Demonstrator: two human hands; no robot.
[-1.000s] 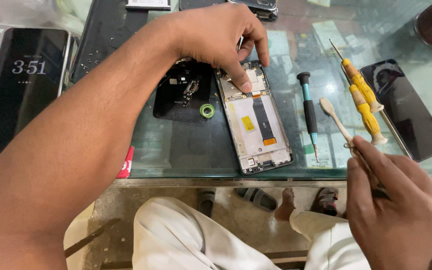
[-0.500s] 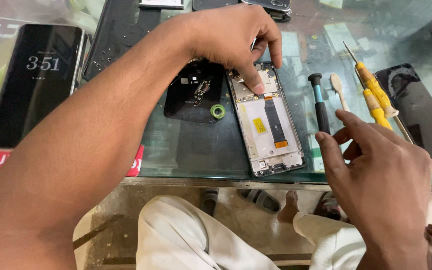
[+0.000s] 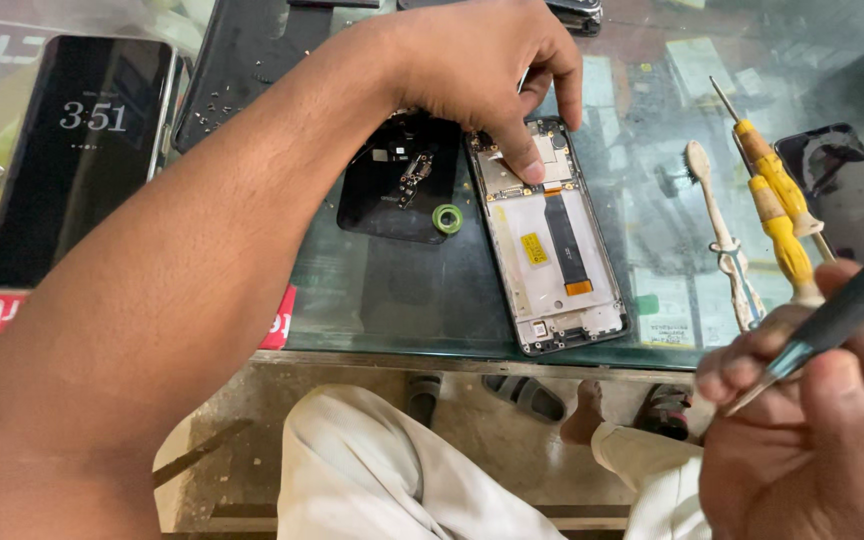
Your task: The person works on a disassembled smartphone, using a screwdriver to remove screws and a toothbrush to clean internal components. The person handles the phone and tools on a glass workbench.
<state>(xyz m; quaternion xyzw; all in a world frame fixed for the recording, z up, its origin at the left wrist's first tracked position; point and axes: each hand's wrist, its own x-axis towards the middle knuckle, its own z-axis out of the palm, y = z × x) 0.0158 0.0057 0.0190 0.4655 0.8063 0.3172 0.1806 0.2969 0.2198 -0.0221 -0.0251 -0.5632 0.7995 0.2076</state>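
Lit evenly and softly from above, looking like daylight, bright enough throughout. Showing pale reflections on the glass table (image 3: 392, 300) toward 12 and 1 o'clock, washing out detail there. Casting only a faint shadow under the left hand (image 3: 482, 75) onto the opened phone (image 3: 552, 240). Glowing dimly at 10 o'clock on the lit phone screen (image 3: 82, 160). Blurring at 4 o'clock, where the right hand (image 3: 812, 430) and its dark screwdriver (image 3: 832, 320) sit too close. Stretching the forearm at 8 o'clock through wide-lens distortion. Staying sharp at centre.

Left hand (image 3: 477, 70) presses opened phone (image 3: 552, 240); right hand (image 3: 822, 430) grips dark-handled screwdriver (image 3: 832, 320).
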